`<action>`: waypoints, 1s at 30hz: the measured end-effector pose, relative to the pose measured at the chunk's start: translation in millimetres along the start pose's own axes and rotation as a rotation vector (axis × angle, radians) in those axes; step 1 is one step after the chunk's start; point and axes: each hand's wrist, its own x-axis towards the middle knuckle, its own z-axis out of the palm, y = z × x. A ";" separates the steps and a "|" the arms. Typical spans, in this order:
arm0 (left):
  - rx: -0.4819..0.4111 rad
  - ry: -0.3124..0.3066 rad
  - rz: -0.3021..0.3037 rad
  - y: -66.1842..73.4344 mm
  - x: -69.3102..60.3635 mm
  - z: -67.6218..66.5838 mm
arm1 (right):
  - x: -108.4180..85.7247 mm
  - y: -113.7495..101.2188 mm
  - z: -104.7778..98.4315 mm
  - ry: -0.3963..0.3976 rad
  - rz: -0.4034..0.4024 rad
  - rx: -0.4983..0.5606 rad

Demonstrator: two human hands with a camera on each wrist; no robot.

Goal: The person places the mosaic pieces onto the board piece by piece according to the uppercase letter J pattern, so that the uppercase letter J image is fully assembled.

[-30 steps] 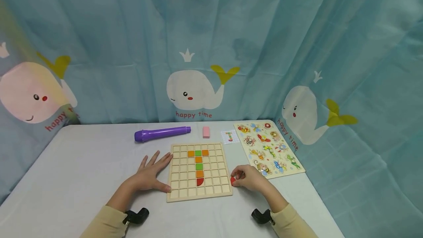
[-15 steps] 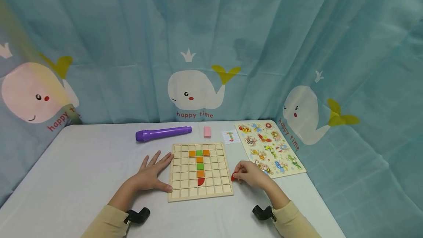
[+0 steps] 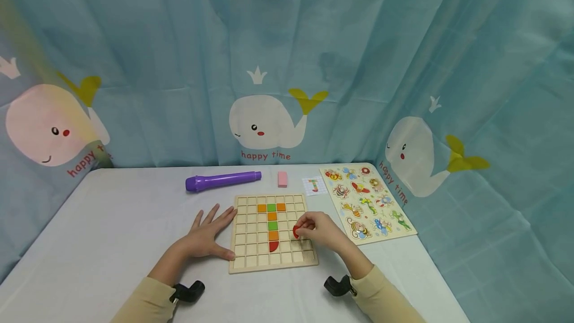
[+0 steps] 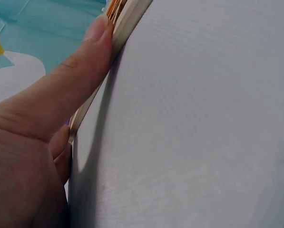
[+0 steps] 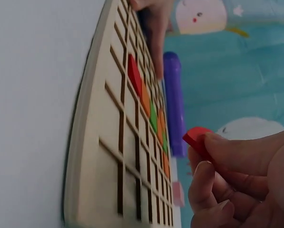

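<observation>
A wooden grid board [image 3: 251, 262] lies on the table, with orange and green square tiles [image 3: 272, 226] forming a T and a red rounded tile [image 3: 273, 246] at its foot. Spread fingers of my left hand [image 3: 204, 238] touch the board's left edge; in the left wrist view the thumb [image 4: 80, 64] lies against its side. Over the right part of the board, my right hand [image 3: 320, 229] pinches a second red tile with a curved edge [image 5: 199, 137] between thumb and fingers. In the right wrist view that tile is lifted clear of the grid.
Behind the board lie a purple microphone-shaped stick [image 3: 223, 181], a pink block [image 3: 282, 179] and a small pattern card [image 3: 315, 186]. An insect picture puzzle board [image 3: 369, 208] is at the right. A whale-print curtain [image 3: 179, 88] hangs along the table's back.
My right hand has picked up the red tile from beside the board's right edge and carried it left, over the grid. The left hand stays at the board's edge.
</observation>
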 end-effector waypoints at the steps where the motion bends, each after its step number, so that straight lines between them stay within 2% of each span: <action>1: 0.001 0.000 0.000 0.2 -0.2 0.0 | 1.5 -2.3 4.1 -0.005 -0.003 -0.008; 10: 0.021 0.003 0.000 0.8 0.8 0.9 | 11.7 -18.5 42.1 -0.061 -0.028 -0.040; 16: 0.020 0.005 -0.002 1.5 0.4 0.6 | 16.6 -25.1 61.8 -0.052 -0.042 -0.035; 23: 0.018 0.007 0.005 0.3 -1.3 -0.4 | 22.5 -34.2 73.4 -0.013 -0.034 -0.078; 30: 0.022 0.008 0.004 -0.9 -0.1 1.3 | 25.3 -30.7 77.3 -0.006 -0.016 -0.158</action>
